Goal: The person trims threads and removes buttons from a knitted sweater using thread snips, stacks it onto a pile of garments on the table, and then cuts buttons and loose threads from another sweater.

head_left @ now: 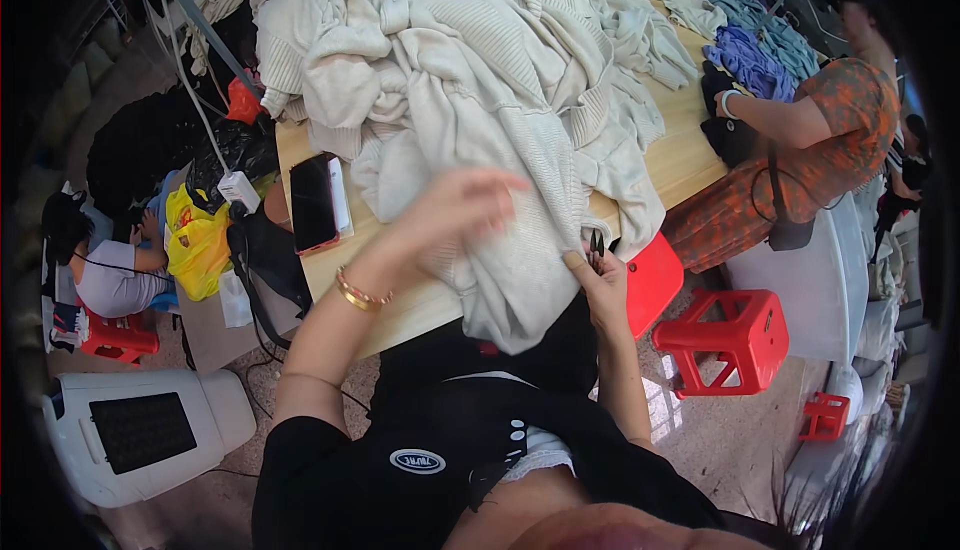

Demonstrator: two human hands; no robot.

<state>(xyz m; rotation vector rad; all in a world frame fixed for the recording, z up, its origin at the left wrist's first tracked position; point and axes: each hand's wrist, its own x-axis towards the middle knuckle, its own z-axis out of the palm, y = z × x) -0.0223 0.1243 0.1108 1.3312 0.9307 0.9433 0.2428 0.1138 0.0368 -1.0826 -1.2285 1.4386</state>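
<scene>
A cream knit sweater (515, 260) hangs over the near edge of the table, in front of my body. My left hand (470, 205) is just above it and smeared by motion; whether its fingers are closed does not show clearly. At the sweater's right edge, my right hand (603, 285) is closed around small dark thread snips (597, 244), blades pointing up. Its thumb lies against the knit edge. Behind the sweater, a large heap of cream knitwear (450, 40) covers much of the table.
On the wooden table (340, 275) lies a dark phone (314, 204) at left. Red stools (735, 340) stand at right. A co-worker in orange-patterned clothes (800, 160) handles dark garments at the table's right side. Another person (115, 270) sits at left, beside a yellow bag (195, 240).
</scene>
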